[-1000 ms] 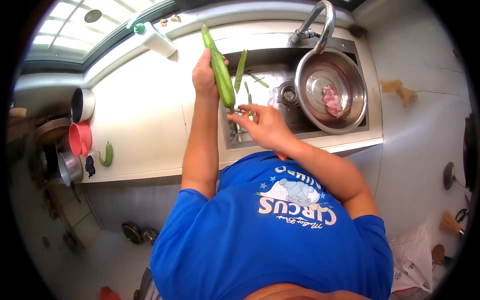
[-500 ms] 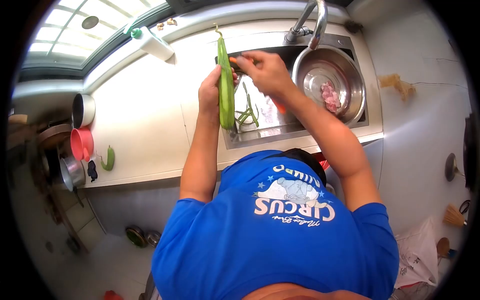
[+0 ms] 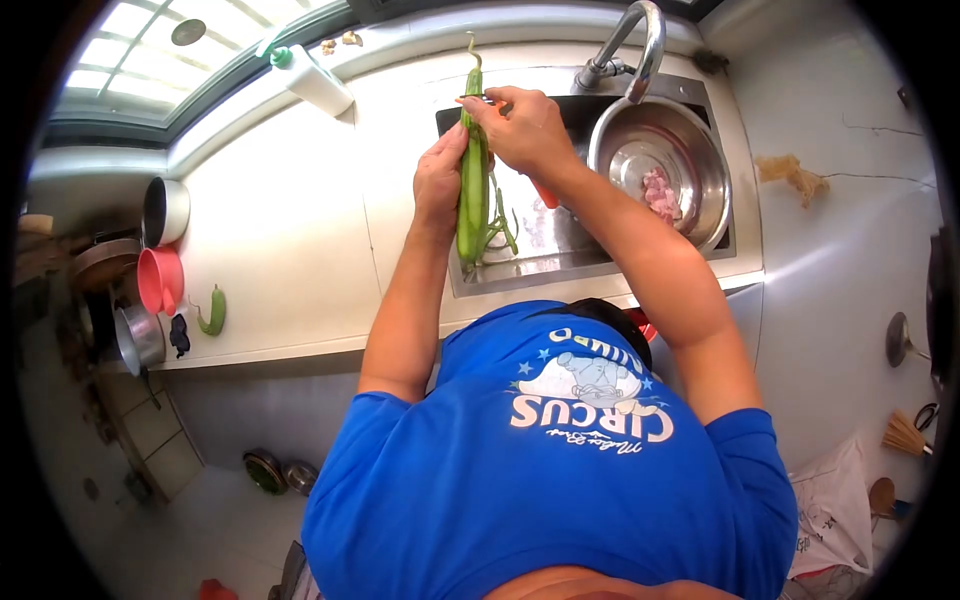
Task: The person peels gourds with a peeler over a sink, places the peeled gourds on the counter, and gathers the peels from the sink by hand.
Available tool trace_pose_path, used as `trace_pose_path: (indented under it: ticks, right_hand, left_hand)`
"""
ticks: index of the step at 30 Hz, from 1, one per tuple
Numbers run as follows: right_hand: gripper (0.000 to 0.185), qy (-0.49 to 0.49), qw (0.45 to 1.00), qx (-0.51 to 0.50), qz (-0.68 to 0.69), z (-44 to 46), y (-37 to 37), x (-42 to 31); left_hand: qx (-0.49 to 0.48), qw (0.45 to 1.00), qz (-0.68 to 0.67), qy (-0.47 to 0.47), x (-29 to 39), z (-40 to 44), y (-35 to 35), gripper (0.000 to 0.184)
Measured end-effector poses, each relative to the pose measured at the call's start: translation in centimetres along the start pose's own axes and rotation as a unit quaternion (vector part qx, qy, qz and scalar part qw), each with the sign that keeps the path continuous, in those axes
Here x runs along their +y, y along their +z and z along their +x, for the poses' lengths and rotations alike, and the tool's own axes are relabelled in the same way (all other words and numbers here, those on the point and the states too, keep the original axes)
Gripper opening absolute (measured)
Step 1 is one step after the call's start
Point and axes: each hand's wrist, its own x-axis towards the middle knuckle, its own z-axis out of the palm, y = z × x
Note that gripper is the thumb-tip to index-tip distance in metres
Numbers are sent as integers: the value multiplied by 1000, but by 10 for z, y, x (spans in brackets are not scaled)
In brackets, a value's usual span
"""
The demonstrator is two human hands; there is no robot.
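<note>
A long green luffa gourd (image 3: 473, 225) hangs upright over the left side of the sink (image 3: 530, 270), its curled stem at the top. My left hand (image 3: 438, 182) is closed around its middle from the left. In my right hand (image 3: 530, 132) is an orange-handled peeler (image 3: 545, 194), mostly hidden by the palm. The fingers of that hand are up against the gourd's upper end, just below the stem, and the peeler's head meets the skin there. Green peel strips (image 3: 503, 225) lie in the sink behind the gourd.
A steel basin (image 3: 717, 165) with meat pieces (image 3: 660, 195) sits in the sink's right side under the faucet (image 3: 650, 50). Along the counter are a white bottle (image 3: 318, 85), a small green vegetable (image 3: 214, 312), a red colander-like container (image 3: 160, 280) and pots (image 3: 168, 215).
The gourd and my left hand have shifted right. My right hand, apart from the gourd before, has brought the peeler onto its upper end.
</note>
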Motion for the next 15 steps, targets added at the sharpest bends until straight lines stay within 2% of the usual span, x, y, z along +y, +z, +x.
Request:
trace_pose_path:
  ticks: [3, 6, 9, 12, 15]
  right_hand:
    - [55, 8, 1000, -2, -3, -2, -6, 5]
    - [43, -44, 997, 56, -10, -4, -4, 14]
    - [52, -3, 1000, 22, -1, -8, -14, 8]
    - [48, 1, 1000, -6, 24, -21, -4, 14]
    - [44, -12, 999, 10, 49, -33, -4, 8]
  left_hand:
    - [14, 1000, 14, -9, -5, 0, 3, 37]
    - [0, 1000, 22, -13, -8, 2, 3, 38]
    - [0, 1000, -2, -21, -11, 5, 6, 36]
    - [18, 997, -61, -42, -2, 11, 4, 32]
    - [20, 999, -37, -29, 5, 26, -2, 30]
